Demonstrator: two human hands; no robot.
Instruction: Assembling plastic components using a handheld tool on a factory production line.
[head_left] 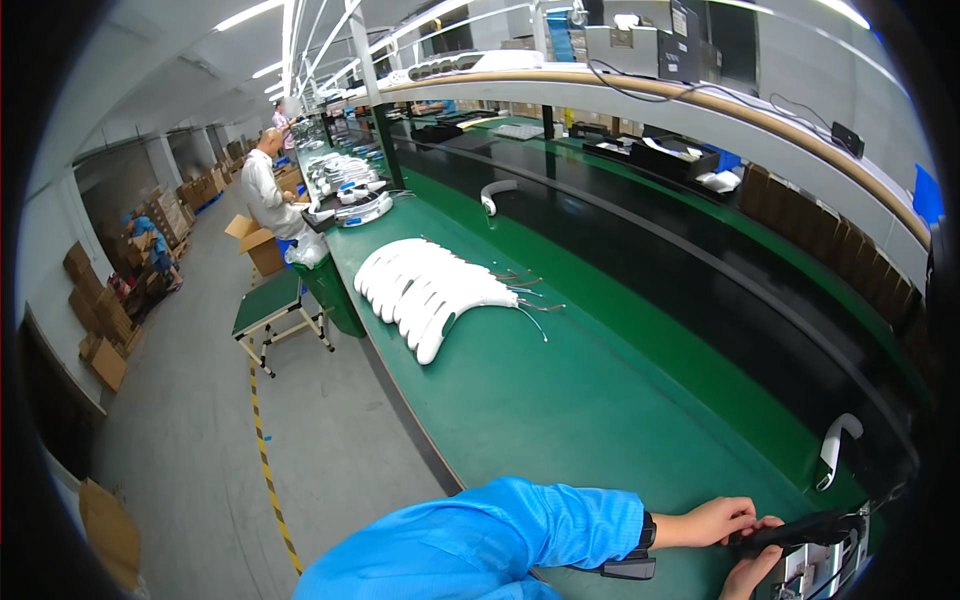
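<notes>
Working at a black elongated part point(815, 528) by a metal fixture point(800, 572), a person in a blue jacket point(480, 540) reaches to the lower right; the right hand point(750, 575) appears to pinch the part's end between thumb and finger; the left hand point(718, 522) curls its fingers beside it, though whether they grip anything cannot be told; a loose pinch could let the part slip against the fixture, and the thin wires point(540, 306) trailing from the row of white curved handles point(420, 285) could tangle if dragged; the green workbench point(580, 400) flanks a black conveyor belt point(650, 220); beyond, a co-worker in white point(265, 190) stands near an open carton point(262, 250) on the grey floor point(340, 440).
</notes>
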